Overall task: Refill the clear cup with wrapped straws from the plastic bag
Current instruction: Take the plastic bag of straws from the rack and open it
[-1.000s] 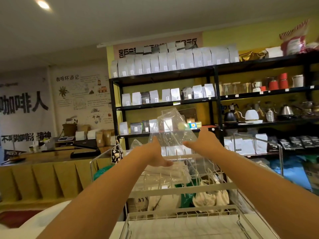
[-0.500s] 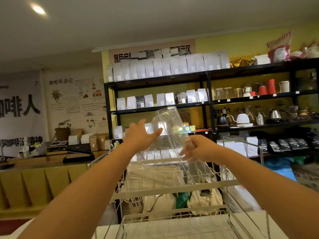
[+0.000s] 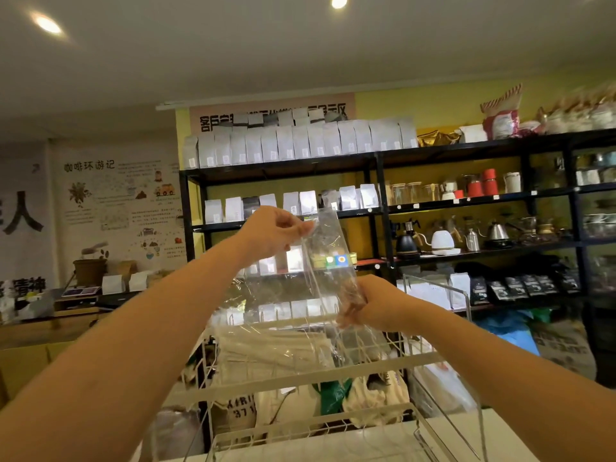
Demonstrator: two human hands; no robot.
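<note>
Both my arms reach up and forward over a white wire rack. My left hand (image 3: 271, 232) pinches the top edge of a clear plastic bag (image 3: 328, 261) held upright in the air. My right hand (image 3: 373, 303) grips the same bag lower down, at its right side. The bag's lower part lies on the rack's top tier and holds pale wrapped straws (image 3: 273, 353) lying flat. No clear cup is in view.
The white wire rack (image 3: 300, 376) stands right in front of me, with a clear acrylic panel (image 3: 443, 315) on its right. Sacks and bags sit below it. Black shelves (image 3: 383, 208) with white pouches, kettles and jars fill the back wall. A wooden counter (image 3: 40, 328) runs at the left.
My left hand rose from the bag's side to pinch its top edge. My right hand slid down and closed around the bag lower on the right. The camera tilted upward.
</note>
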